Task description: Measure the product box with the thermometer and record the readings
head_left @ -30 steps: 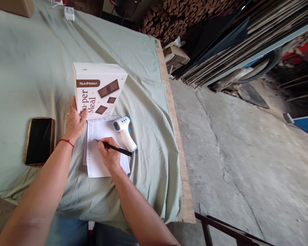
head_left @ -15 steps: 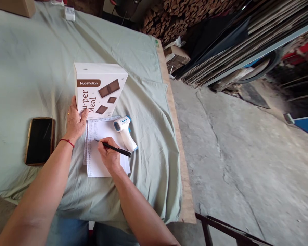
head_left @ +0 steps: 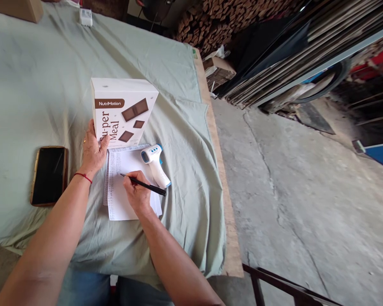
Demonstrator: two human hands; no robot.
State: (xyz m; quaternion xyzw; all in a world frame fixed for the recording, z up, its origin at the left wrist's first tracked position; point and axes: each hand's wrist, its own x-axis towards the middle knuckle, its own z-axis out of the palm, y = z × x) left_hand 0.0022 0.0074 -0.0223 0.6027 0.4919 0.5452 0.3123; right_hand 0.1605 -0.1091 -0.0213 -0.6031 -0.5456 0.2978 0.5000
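Note:
My left hand [head_left: 95, 149] grips the lower left edge of a white box [head_left: 130, 123] printed "NutriMotion Su-per Meal", its thumb across the front; the box stands upright at the far end of some sheets of paper. A black pen [head_left: 145, 184] is pinched in my right hand [head_left: 136, 191], which rests on the paper [head_left: 124, 210]. The pen's tip points to the upper left, by small handwriting along the sheet's left side. To the right of that hand, a white and blue infrared thermometer [head_left: 156, 165] lies partly over the paper.
A smartphone [head_left: 49, 175] in a worn case lies left of my left forearm. The green cloth [head_left: 166, 59] is wrinkled, and the wooden table edge [head_left: 221, 178] shows at right. A small white box [head_left: 86, 18] and a cardboard box [head_left: 22, 9] sit at the back.
My right hand and the pen have shifted slightly to the right over the paper. The left hand, the box and the thermometer have stayed in place.

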